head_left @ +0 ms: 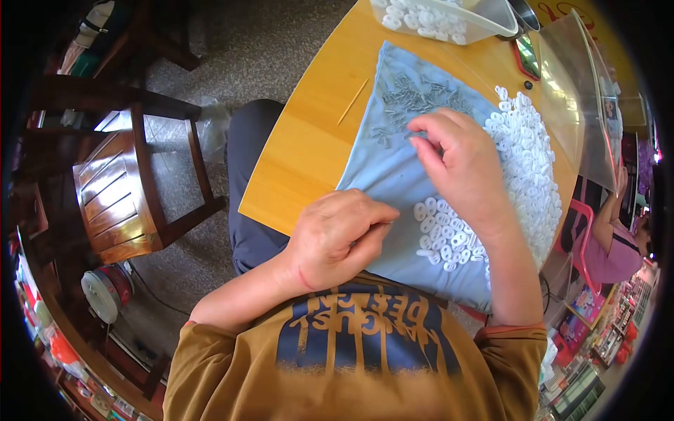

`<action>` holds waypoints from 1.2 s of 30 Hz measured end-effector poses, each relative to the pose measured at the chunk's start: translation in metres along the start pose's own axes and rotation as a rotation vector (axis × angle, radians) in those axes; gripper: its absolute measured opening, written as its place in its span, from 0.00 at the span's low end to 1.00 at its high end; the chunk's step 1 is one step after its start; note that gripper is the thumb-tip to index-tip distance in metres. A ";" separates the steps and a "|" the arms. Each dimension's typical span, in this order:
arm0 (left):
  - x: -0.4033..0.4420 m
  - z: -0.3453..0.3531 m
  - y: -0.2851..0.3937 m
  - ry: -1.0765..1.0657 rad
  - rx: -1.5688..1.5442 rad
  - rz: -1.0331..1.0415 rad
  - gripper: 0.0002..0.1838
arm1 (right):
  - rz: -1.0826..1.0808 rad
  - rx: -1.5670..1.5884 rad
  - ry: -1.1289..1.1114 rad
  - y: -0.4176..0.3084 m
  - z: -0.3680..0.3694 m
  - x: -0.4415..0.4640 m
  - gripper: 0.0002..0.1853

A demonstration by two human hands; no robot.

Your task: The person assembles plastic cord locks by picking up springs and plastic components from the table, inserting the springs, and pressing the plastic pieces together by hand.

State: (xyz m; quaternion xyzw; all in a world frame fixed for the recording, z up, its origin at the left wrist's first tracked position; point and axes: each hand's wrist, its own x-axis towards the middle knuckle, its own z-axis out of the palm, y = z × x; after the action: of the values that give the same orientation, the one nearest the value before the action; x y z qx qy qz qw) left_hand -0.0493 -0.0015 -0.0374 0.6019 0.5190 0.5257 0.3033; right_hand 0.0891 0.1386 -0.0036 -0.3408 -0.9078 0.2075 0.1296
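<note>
white pieces (523, 140): many | grey pins (421, 95): many | wooden stick (352, 102): 1 | blue cloth (375, 172): 1 | tub (484, 31): 1

Blue cloth (393, 242) on wooden table (298, 151)

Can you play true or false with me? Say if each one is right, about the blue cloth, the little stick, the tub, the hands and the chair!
1. The cloth is blue. True.
2. The little stick lies on the cloth. False: it lies on the bare wood of the table.
3. The clear tub is empty. False: it has white pieces in it.
4. The right hand is nearer the metal pieces than the left hand. True.
</note>
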 end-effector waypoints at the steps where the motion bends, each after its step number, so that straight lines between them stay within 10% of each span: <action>1: 0.000 0.000 0.000 0.001 -0.001 0.001 0.11 | 0.014 0.007 -0.028 -0.001 -0.002 0.001 0.06; 22: -0.002 0.001 -0.002 0.011 0.000 -0.012 0.10 | -0.018 -0.058 -0.133 -0.005 -0.007 0.019 0.04; 30: -0.001 -0.013 0.020 0.101 -0.757 -0.585 0.10 | 0.150 0.646 -0.005 -0.027 -0.018 -0.023 0.05; 36: 0.002 -0.011 0.032 0.027 -0.910 -0.599 0.12 | 0.232 0.982 -0.026 -0.042 -0.028 -0.053 0.07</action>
State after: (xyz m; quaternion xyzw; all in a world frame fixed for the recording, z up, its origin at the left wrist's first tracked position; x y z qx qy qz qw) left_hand -0.0504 -0.0102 -0.0046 0.2288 0.3916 0.5957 0.6629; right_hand 0.1145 0.0826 0.0359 -0.3356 -0.6609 0.6272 0.2391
